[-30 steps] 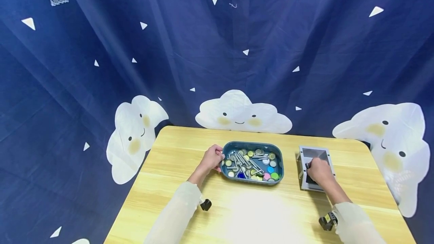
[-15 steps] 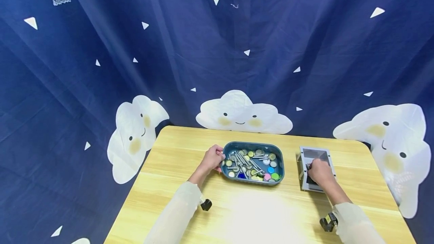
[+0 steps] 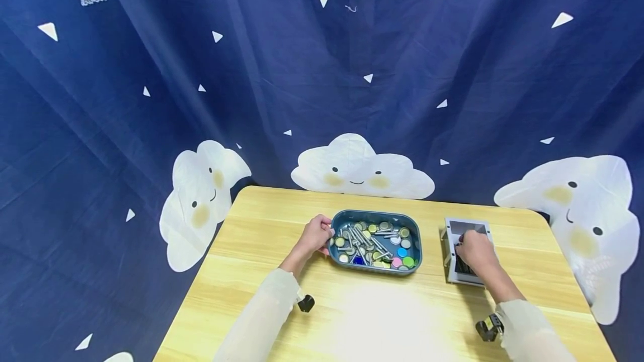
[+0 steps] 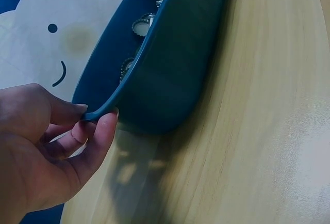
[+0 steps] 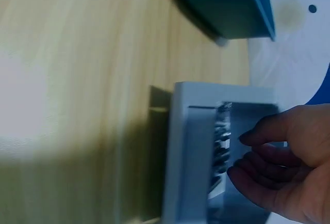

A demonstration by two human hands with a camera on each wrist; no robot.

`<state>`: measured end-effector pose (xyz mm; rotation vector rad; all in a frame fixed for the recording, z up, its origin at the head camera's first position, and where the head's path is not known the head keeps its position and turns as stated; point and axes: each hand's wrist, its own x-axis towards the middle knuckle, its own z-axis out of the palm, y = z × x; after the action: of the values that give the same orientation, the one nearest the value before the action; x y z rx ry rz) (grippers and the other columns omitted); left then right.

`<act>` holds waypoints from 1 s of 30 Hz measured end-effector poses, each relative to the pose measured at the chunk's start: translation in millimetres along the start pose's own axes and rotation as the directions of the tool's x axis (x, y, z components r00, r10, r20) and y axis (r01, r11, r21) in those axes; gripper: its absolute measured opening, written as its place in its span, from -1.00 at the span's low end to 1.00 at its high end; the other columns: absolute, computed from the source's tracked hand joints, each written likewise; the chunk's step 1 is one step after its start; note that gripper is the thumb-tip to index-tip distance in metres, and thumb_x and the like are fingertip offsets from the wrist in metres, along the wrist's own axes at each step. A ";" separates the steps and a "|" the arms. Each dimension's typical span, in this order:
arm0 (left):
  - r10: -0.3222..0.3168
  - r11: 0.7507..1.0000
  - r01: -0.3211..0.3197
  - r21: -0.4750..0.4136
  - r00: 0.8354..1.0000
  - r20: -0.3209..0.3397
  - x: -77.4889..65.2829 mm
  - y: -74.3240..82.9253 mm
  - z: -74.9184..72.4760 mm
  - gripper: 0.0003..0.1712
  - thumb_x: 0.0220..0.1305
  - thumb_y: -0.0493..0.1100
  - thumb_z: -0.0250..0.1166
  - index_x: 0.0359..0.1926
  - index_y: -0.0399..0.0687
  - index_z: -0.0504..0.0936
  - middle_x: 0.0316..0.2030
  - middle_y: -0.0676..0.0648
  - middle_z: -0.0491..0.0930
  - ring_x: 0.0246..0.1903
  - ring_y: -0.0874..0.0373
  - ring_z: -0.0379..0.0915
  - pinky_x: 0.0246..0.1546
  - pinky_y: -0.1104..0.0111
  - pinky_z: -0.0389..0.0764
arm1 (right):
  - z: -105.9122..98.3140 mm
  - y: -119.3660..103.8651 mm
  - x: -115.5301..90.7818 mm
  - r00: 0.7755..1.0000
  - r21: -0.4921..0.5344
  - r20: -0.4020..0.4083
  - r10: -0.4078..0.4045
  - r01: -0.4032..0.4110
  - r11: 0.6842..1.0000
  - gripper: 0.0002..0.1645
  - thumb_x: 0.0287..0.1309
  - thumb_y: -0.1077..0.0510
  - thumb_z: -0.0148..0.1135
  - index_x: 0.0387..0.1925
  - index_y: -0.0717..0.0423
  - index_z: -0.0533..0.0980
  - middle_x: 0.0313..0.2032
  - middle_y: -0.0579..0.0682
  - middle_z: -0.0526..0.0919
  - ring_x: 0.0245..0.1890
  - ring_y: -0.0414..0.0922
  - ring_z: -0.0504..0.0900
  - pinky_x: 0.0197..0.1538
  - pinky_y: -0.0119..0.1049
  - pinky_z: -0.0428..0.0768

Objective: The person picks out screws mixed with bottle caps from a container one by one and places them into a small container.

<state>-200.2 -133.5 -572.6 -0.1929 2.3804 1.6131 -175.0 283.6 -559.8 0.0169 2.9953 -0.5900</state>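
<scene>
A blue tray (image 3: 371,270) holds bottle caps (image 3: 402,252) in several colours and long silver bolts or nails (image 3: 380,246). My left hand (image 3: 315,234) pinches the tray's left rim between thumb and fingers; in the left wrist view the left fingertips (image 4: 105,126) lie against its outer wall. My right hand (image 3: 476,251) is in the mouth of a grey box (image 3: 449,276). In the right wrist view, a gap shows between thumb and fingers, with nothing visible held in it. Dark, shiny, narrow pieces (image 5: 221,152) lie inside the box, blurred and partly hidden.
Both containers stand on a light wooden table (image 3: 382,317), with a gap between tray and box. A dark blue curtain (image 3: 322,71) with white clouds hangs behind the table's back edge. Small black cameras (image 3: 305,303) are worn at both wrists.
My right hand has shifted slightly within the box mouth, and more of the dark pieces below it shows. The left hand and tray stay in place.
</scene>
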 end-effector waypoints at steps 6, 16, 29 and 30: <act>0.006 1.000 -0.006 -0.001 1.000 -0.002 1.0 -1.5 -0.3 -0.63 0.40 -0.39 0.26 0.19 -0.35 0.48 -0.29 -0.08 0.44 -0.53 0.11 0.48 -0.74 0.34 0.74 | -6.8 -14.0 4.5 0.990 0.004 -0.131 -0.043 0.044 0.999 -0.58 -0.06 0.39 0.11 -0.72 -0.04 0.13 -0.67 -0.09 0.16 -0.59 -0.07 0.21 -0.55 -0.31 0.11; -0.001 1.000 0.001 0.003 1.000 0.006 2.1 -2.1 -2.3 -0.63 0.40 -0.38 0.27 0.18 -0.33 0.49 -0.28 -0.08 0.46 -0.50 0.07 0.51 -0.73 0.33 0.75 | -20.1 -41.3 14.3 0.975 -0.016 -0.191 -0.116 0.115 0.993 -0.73 0.04 0.39 0.10 -0.69 0.18 0.35 -0.65 0.10 0.36 -0.57 0.06 0.41 -0.57 -0.13 0.43; -0.007 1.000 0.007 -0.011 1.000 0.009 2.5 -1.4 -2.1 -0.65 0.39 -0.38 0.27 0.15 -0.30 0.50 -0.28 -0.08 0.48 -0.50 0.04 0.52 -0.74 0.34 0.74 | -5.4 -103.7 20.3 0.959 0.014 -0.164 -0.230 0.235 0.972 -0.81 0.11 0.33 0.32 -0.23 0.40 0.65 -0.30 0.27 0.75 -0.25 0.21 0.72 -0.14 0.19 0.77; -0.009 1.000 0.009 -0.011 1.000 0.008 2.5 -1.6 -1.9 -0.66 0.39 -0.38 0.27 0.15 -0.29 0.50 -0.28 -0.08 0.47 -0.51 0.06 0.52 -0.74 0.34 0.75 | -3.2 -108.1 20.8 0.958 0.018 -0.155 -0.241 0.246 0.969 -0.82 0.12 0.32 0.34 -0.25 0.38 0.65 -0.32 0.25 0.74 -0.27 0.17 0.72 -0.15 0.17 0.77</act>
<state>-202.4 -135.7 -574.1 -0.1992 2.3616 1.6202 -199.0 184.6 -517.8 -0.3244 3.1580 -0.6978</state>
